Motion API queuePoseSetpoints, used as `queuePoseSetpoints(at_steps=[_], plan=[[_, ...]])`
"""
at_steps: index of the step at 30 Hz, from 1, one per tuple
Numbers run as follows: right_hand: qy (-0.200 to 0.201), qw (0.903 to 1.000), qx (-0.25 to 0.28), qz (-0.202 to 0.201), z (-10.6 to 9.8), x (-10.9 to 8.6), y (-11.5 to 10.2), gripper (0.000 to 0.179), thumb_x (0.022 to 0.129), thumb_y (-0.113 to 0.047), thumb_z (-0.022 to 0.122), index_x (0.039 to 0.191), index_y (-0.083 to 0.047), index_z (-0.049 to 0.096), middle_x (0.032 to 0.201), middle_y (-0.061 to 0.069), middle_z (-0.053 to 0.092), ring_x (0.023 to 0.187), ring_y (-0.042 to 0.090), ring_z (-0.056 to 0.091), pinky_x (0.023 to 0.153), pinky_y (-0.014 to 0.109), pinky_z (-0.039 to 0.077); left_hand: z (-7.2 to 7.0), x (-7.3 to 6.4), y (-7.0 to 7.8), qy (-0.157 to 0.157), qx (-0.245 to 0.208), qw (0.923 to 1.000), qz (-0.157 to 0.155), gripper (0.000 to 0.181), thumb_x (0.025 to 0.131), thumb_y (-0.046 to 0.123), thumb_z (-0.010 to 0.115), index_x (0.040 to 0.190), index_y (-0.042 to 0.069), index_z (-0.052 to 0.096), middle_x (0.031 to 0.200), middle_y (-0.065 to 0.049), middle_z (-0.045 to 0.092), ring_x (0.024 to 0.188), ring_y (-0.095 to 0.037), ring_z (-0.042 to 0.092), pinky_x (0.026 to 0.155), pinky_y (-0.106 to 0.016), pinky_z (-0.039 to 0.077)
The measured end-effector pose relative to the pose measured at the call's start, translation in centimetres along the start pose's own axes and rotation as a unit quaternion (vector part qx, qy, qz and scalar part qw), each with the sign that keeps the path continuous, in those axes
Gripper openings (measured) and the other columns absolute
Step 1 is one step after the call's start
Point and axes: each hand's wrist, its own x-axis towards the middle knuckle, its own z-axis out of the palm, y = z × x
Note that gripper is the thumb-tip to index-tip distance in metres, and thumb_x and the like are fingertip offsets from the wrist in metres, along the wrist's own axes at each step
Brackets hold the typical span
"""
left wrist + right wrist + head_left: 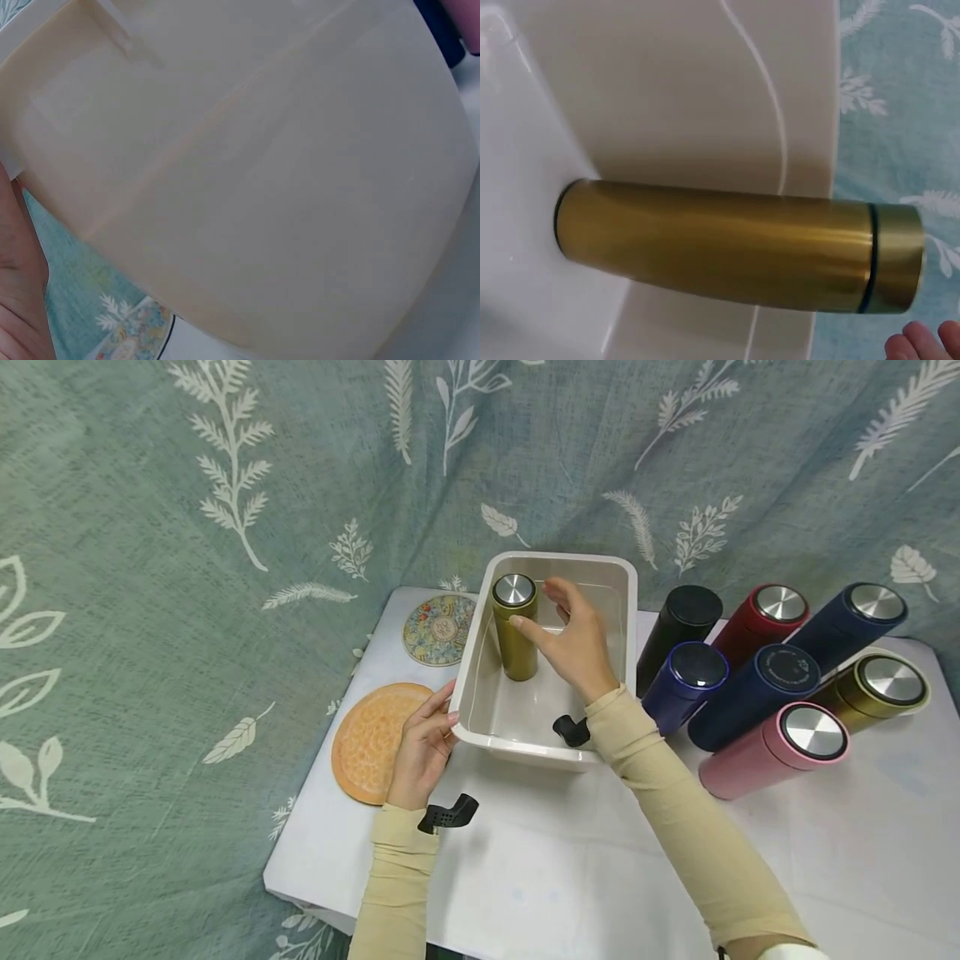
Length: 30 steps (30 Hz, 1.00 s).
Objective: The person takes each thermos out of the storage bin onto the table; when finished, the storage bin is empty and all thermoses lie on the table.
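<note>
A gold bottle (517, 639) with a silver-topped lid stands upright in the left part of a white plastic tub (551, 747). Over the tub, my right hand (576, 639) is beside the bottle, thumb near its upper body and fingers apart. In the right wrist view, the fingertips (919, 343) show clear of the gold bottle (735, 247). My left hand (423, 743) holds the tub's rim at its front left corner. Only part of that hand (19, 277) appears in the left wrist view, beside the tub wall (285, 187).
Right of the tub stand several bottles: black (682, 618), red (761, 627), blue (686, 685), dark blue (757, 693), pink (780, 752) and another gold one (870, 693). A round orange mat (375, 752) and a patterned round mat (431, 639) lie left on the white table (555, 860).
</note>
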Motion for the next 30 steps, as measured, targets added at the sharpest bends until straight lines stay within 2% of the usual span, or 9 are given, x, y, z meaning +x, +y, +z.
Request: queuePoseSetpoints(at_steps=[13,18,30], plan=[[-0.006,0.9986,0.017,0.051,1.2,1.8,1.3,0.077,0.08,-0.026,0.086,0.144,-0.004,0.049,0.145,0.015,0.056,0.137,0.026,0.053,0.117,0.03,0.041,0.0,-0.1,-0.1,0.002,0.004,1.0,0.0,0.058,0.093,-0.009,0.044,0.15,-0.002,0.041,0.115,0.0,0.069,0.095,-0.008,0.07,0.072,-0.017,0.058],[-0.016,0.9979,0.018,0.06,1.6,2.2,1.7,0.078,0.079,-0.029,0.086,0.143,-0.004,0.05,0.143,0.015,0.058,0.135,0.026,0.054,0.116,0.033,0.043,-0.1,0.0,-0.1,-0.001,0.007,1.0,-0.002,0.058,0.093,-0.009,0.044,0.15,-0.001,0.041,0.116,0.001,0.069,0.096,-0.008,0.07,0.074,-0.018,0.059],[-0.04,0.9981,0.007,0.047,2.4,2.9,2.4,0.076,0.077,-0.029,0.088,0.143,-0.014,0.054,0.14,0.009,0.062,0.131,0.023,0.058,0.113,0.034,0.046,-0.1,0.1,-0.1,-0.002,-0.003,1.0,-0.001,0.057,0.093,-0.009,0.044,0.15,-0.001,0.041,0.116,-0.001,0.068,0.097,-0.009,0.07,0.075,-0.018,0.059]])
